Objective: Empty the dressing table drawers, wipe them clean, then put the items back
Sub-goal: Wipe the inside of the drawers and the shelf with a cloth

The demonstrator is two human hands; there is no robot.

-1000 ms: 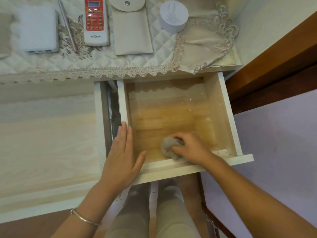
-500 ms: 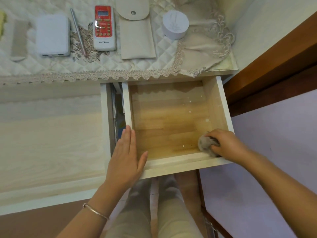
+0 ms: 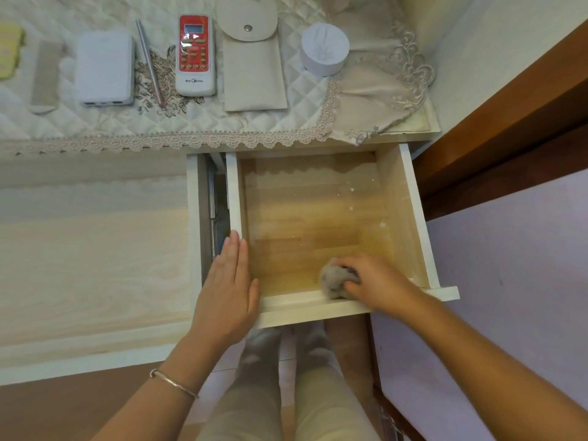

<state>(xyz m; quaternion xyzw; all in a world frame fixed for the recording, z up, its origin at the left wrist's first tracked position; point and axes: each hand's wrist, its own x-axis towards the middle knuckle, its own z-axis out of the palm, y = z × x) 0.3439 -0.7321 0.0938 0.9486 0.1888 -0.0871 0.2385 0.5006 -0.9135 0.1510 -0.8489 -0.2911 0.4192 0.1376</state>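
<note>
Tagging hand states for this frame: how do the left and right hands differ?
Left hand lies flat, fingers straight, on the drawer's front-left corner; right hand curls round a grey cloth inside it. Left hand holds nothing; right hand presses the cloth against the drawer floor. Left wrist wears a bangle; right wrist is bare. Both are at the drawer's front end.

Right hand (image 3: 378, 281) slid cloth (image 3: 335, 278) leftward along front.

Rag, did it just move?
Yes. Half a second ago the rag sat in the front right corner of the drawer; now it has slid left along the front wall.
</note>
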